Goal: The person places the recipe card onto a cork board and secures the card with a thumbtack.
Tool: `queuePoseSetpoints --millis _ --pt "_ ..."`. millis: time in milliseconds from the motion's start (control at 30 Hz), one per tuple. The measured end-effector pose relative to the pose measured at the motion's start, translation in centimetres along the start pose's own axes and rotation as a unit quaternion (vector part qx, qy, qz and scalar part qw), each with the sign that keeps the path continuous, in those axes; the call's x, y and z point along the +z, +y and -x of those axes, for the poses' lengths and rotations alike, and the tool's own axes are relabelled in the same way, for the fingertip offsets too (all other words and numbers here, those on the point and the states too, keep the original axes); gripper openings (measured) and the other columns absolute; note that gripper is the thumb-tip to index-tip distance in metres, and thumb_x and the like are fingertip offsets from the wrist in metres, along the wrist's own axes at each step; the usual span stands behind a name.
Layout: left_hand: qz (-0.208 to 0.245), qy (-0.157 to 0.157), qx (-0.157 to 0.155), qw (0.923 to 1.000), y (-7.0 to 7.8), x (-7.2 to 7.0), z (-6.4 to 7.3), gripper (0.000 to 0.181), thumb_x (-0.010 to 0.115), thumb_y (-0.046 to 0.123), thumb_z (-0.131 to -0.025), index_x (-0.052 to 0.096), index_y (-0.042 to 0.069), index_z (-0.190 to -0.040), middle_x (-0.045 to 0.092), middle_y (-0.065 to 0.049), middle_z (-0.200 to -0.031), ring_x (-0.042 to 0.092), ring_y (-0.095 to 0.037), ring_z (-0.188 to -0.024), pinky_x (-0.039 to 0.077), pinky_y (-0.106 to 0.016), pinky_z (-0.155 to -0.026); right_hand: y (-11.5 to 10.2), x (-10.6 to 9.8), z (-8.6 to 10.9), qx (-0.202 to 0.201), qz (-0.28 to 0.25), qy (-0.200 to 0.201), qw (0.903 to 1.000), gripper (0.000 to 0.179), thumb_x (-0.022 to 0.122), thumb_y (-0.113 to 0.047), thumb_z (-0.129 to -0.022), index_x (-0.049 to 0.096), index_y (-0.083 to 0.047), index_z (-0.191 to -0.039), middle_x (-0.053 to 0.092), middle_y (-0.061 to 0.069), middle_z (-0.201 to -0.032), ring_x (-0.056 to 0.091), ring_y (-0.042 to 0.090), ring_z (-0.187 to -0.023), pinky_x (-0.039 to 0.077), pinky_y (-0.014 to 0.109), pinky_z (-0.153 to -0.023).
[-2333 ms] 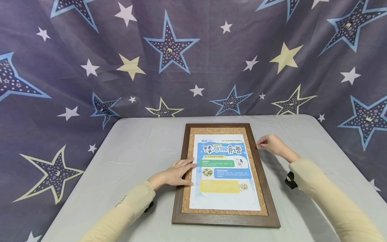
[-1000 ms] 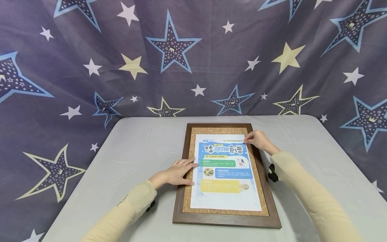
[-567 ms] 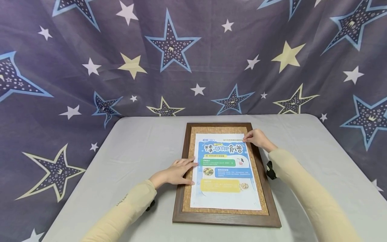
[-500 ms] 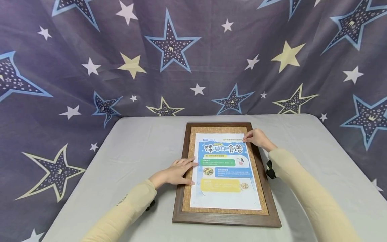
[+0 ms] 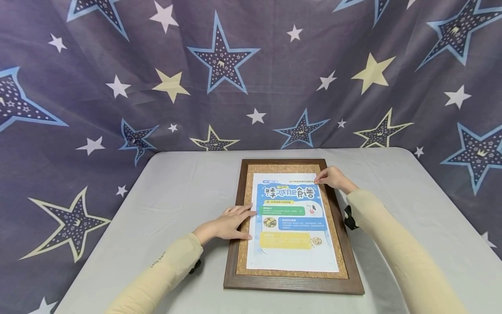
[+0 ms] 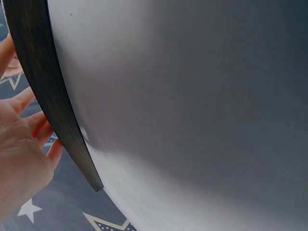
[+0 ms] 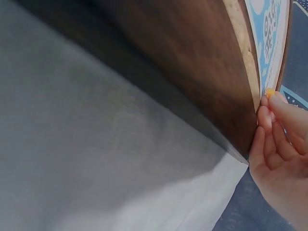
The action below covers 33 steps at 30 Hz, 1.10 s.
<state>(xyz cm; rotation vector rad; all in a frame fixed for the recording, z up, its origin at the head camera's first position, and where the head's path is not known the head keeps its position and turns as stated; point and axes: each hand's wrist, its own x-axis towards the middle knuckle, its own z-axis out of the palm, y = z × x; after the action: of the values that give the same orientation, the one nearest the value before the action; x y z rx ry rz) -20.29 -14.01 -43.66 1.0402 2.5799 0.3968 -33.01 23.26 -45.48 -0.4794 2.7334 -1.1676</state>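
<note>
A printed poster point(image 5: 292, 261) in blue, green and yellow lies on a cork board point(image 5: 284, 168) with a dark brown wooden frame point(image 5: 294, 285). My left hand point(image 5: 228, 224) rests across the frame's left side, its spread fingertips on the poster's left edge. At the poster's upper right corner, my right hand point(image 5: 335, 179) pinches a small orange pushpin point(image 7: 270, 91) between thumb and index finger. The pin's tip is hidden, so I cannot tell how deep it sits. In the left wrist view, my left hand point(image 6: 24, 149) shows beyond the frame's edge.
The board lies on a table with a pale grey cloth point(image 5: 184, 187). Behind it hangs a purple-grey curtain point(image 5: 270, 87) printed with stars. Black wrist straps point(image 5: 350, 218) sit under the beige sleeves.
My right hand has moved left from beside the frame onto the poster's upper right corner, and has stayed there over the last second. My left hand has kept its place.
</note>
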Motion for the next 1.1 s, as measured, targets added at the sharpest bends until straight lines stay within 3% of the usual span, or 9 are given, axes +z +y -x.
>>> queuePoseSetpoints --millis 133,233,467,700,1100 --pt "0.0 0.0 -0.001 1.0 0.0 0.0 0.0 0.071 0.056 0.045 -0.083 0.028 0.01 -0.138 0.013 -0.014 -0.146 0.016 -0.033 -0.13 0.014 -0.049 -0.101 -0.2 0.0 -0.1 0.013 0.001 -0.009 0.9999 0.013 0.068 -0.015 -0.078 0.071 -0.002 -0.076 0.067 0.011 -0.077 0.058 0.022 -0.076 0.044 0.033 -0.07" --pt "0.0 0.0 -0.001 1.0 0.0 0.0 0.0 0.071 0.056 0.045 -0.083 0.029 0.009 -0.138 0.013 -0.015 -0.146 0.017 -0.033 -0.13 0.014 -0.049 -0.101 -2.2 -0.2 0.7 0.047 0.026 -0.015 0.9984 0.012 0.063 -0.006 -0.08 0.069 0.005 -0.08 0.066 0.017 -0.081 0.057 0.027 -0.081 0.043 0.036 -0.072" --pt "-0.002 0.003 -0.001 1.0 0.0 0.1 0.0 0.071 0.056 0.045 -0.082 0.029 0.009 -0.138 0.014 -0.015 -0.146 0.018 -0.032 -0.13 0.014 -0.049 -0.101 -3.1 -0.3 0.9 0.055 0.049 -0.023 0.997 0.012 0.06 -0.001 -0.082 0.068 0.008 -0.083 0.066 0.02 -0.086 0.057 0.027 -0.083 0.043 0.032 -0.07" --pt "-0.004 0.009 0.001 1.0 -0.1 0.3 0.0 0.072 0.056 0.046 -0.082 0.029 0.01 -0.138 0.014 -0.014 -0.146 0.018 -0.032 -0.13 0.014 -0.049 -0.101 -2.6 -0.1 0.5 0.046 0.055 -0.02 0.9972 0.011 0.061 -0.001 -0.081 0.069 0.007 -0.081 0.066 0.02 -0.086 0.056 0.033 -0.092 0.043 0.036 -0.075" --pt "-0.003 0.01 0.001 0.9999 -0.1 0.3 0.0 0.072 0.056 0.046 -0.082 0.03 0.01 -0.138 0.015 -0.015 -0.146 0.019 -0.032 -0.13 0.015 -0.05 -0.101 -3.0 -0.3 0.5 0.036 0.061 -0.027 0.9971 0.011 0.059 0.002 -0.08 0.068 0.009 -0.079 0.065 0.021 -0.086 0.055 0.02 -0.073 0.04 0.026 -0.061"
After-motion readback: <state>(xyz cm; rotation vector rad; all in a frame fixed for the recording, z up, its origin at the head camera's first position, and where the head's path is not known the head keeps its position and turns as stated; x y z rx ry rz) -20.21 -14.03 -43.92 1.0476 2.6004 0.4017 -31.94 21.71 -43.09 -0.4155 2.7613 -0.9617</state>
